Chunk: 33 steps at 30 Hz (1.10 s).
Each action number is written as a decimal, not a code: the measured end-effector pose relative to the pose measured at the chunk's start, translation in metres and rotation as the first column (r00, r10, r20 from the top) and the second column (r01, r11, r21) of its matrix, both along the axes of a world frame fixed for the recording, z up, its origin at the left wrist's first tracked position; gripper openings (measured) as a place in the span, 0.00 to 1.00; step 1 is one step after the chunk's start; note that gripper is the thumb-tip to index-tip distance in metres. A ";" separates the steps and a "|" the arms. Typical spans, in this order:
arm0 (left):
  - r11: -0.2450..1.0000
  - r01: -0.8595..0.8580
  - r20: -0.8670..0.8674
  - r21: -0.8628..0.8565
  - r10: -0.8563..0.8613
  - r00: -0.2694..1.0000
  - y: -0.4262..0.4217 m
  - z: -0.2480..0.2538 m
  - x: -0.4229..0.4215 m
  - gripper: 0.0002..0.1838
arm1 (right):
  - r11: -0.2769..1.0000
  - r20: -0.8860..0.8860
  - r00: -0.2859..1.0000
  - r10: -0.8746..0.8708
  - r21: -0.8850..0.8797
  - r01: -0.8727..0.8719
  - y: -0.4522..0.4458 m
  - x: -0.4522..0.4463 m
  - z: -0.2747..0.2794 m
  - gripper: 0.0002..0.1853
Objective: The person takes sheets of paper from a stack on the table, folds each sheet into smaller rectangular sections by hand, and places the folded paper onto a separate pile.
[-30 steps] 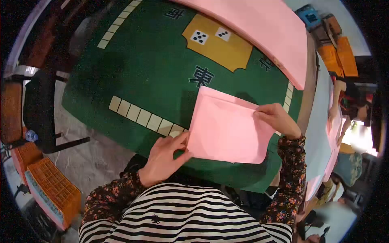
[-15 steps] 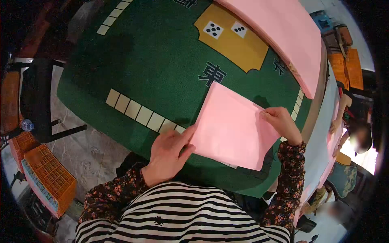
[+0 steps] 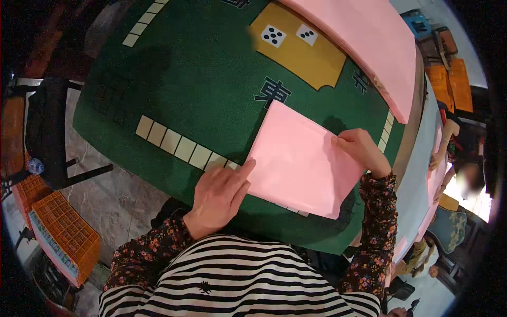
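A folded pink sheet (image 3: 296, 158), whether cloth, paper or film I cannot tell, lies on the green mahjong mat (image 3: 190, 74). My right hand (image 3: 363, 150) pinches its upper right edge between thumb and fingers, and the right side slopes up toward that hand. At the sheet's left edge, my left hand (image 3: 217, 198) rests on the mat with its index finger stretched out and touching the edge. The left thumb is apart from the palm, and nothing shows in its grip. Part of the printed row of tiles (image 3: 185, 149) is covered by the sheet and my left hand.
A thick stack of pink sheets (image 3: 364, 42) covers the mat's far right side. Printed dice (image 3: 273, 36) show beside it. A black chair (image 3: 47, 127) and orange crates (image 3: 66, 227) stand at left. Another person's arm (image 3: 443, 142) reaches over pink material at right.
My right hand has shifted slightly left and up with the sheet's edge. The sheet's right side now bends more. My left hand stays at the left edge.
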State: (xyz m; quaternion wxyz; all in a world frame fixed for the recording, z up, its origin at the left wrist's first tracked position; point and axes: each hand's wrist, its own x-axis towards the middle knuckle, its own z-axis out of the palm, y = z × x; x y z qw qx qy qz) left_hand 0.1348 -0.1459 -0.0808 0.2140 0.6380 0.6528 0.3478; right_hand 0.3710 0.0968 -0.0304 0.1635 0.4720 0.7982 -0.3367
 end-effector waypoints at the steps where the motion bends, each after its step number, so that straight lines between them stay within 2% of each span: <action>1: 1.000 0.002 0.000 0.002 -0.002 1.000 0.000 0.002 0.000 0.24 | 1.000 0.000 1.000 -0.002 0.002 0.002 0.001 0.001 0.000 0.20; 4: 0.996 0.012 0.057 -0.093 -0.006 0.998 0.003 0.013 -0.003 0.25 | 0.999 0.003 1.000 -0.029 -0.015 0.029 0.002 0.003 -0.003 0.20; 7: 0.995 0.090 -0.039 -0.040 -0.092 0.995 0.024 0.020 -0.011 0.28 | 1.000 -0.010 1.000 0.005 0.018 -0.005 0.003 0.003 -0.005 0.18; 9: 0.963 0.268 -0.200 -0.011 -0.265 0.943 0.049 0.021 -0.009 0.33 | 1.000 -0.026 1.000 0.005 0.012 -0.005 0.003 0.005 -0.007 0.18; 10: 0.963 0.270 -0.203 -0.005 -0.265 0.943 0.059 0.021 -0.008 0.33 | 1.000 -0.028 1.000 0.004 0.018 -0.003 0.003 0.005 -0.007 0.18; 12: 0.923 0.385 -0.241 0.008 -0.372 0.897 0.075 0.017 -0.006 0.31 | 0.999 -0.059 0.998 0.019 0.047 -0.016 0.001 0.007 -0.008 0.18; 13: 0.919 0.393 -0.244 0.014 -0.378 0.893 0.078 0.007 -0.005 0.31 | 0.999 -0.059 0.998 0.011 0.054 -0.007 0.001 0.008 -0.008 0.18; 15: 0.913 0.408 -0.362 -0.007 -0.382 0.850 0.081 -0.015 -0.004 0.32 | 0.991 -0.087 0.995 0.056 0.122 -0.045 -0.001 0.011 -0.009 0.18; 17: 0.890 0.455 -0.377 -0.026 -0.431 0.820 0.083 -0.015 -0.005 0.33 | 0.995 -0.062 0.998 0.002 0.097 0.004 0.005 0.027 -0.011 0.17; 19: 0.905 0.416 -0.464 -0.083 -0.405 0.788 0.084 -0.014 -0.001 0.33 | 0.994 -0.024 0.998 -0.065 0.084 0.066 0.004 0.056 -0.009 0.16; 21: 0.890 0.455 -0.428 -0.040 -0.426 0.797 0.084 -0.010 -0.001 0.32 | 0.910 -0.197 0.889 -0.414 -0.098 0.402 -0.001 0.087 -0.012 0.13; 22: 0.893 0.446 -0.443 -0.058 -0.424 0.790 0.084 -0.010 0.000 0.32 | 0.890 -0.312 0.838 -0.448 -0.073 0.449 -0.008 0.095 -0.008 0.11; 23: 0.898 0.434 -0.454 -0.080 -0.420 0.786 0.084 -0.011 -0.001 0.31 | 0.811 -0.277 0.818 -0.504 0.172 0.559 -0.020 0.100 -0.006 0.10; 25: 0.889 0.458 -0.459 -0.026 -0.417 0.784 0.083 -0.014 -0.002 0.31 | 0.726 -0.293 0.893 -0.342 0.522 0.449 -0.063 0.075 0.010 0.13; 26: 0.893 0.449 -0.476 -0.030 -0.408 0.779 0.083 -0.013 -0.001 0.31 | 0.690 -0.249 0.965 -0.083 0.684 0.236 -0.077 0.071 -0.011 0.18; 27: 0.896 0.444 -0.494 -0.032 -0.400 0.772 0.082 -0.011 0.000 0.31 | 0.580 -0.149 0.975 0.167 0.814 0.025 -0.092 0.065 -0.033 0.24; 29: 0.887 0.461 -0.495 -0.021 -0.410 0.766 0.081 -0.010 0.000 0.32 | 0.727 -0.115 0.991 0.065 0.686 0.032 -0.144 0.005 -0.016 0.33; 31: 0.892 0.452 -0.526 -0.001 -0.385 0.758 0.082 -0.017 0.000 0.32 | 0.705 -0.178 0.982 0.063 0.704 0.083 -0.164 -0.006 -0.030 0.36; 33: 0.889 0.457 -0.535 -0.007 -0.390 0.750 0.081 -0.019 0.000 0.31 | 0.680 -0.147 0.988 0.050 0.729 0.074 -0.185 -0.010 -0.025 0.36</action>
